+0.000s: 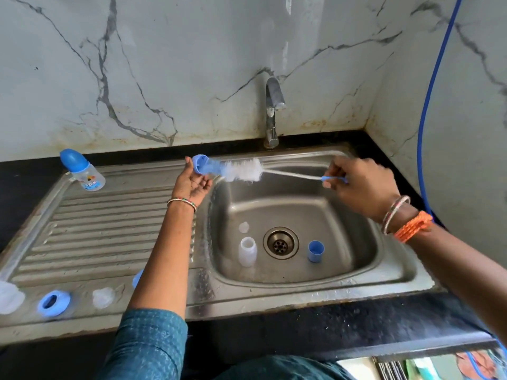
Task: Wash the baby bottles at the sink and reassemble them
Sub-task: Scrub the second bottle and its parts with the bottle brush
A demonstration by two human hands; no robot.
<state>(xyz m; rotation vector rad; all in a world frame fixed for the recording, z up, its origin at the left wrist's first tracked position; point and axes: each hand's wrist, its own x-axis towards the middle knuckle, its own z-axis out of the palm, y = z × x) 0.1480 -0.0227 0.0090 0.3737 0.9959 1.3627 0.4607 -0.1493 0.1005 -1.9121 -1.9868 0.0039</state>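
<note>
My left hand (192,182) holds a blue screw ring (199,166) up over the left rim of the sink (370,272). My right hand (359,182) pinches the blue handle of a bottle brush (244,171), whose white bristles poke through the ring. In the basin stand a clear open bottle body (247,251) and a blue cap (315,251), with a clear teat (243,227) behind the bottle. An assembled bottle with a blue cap (82,171) stands at the back left of the drainboard (104,237).
On the drainboard's front edge lie a blue ring (53,303), a clear teat (103,297), another clear part (9,297) and a blue piece (137,278) partly behind my left arm. The tap (273,111) rises behind the basin. A blue hose (430,105) hangs at right.
</note>
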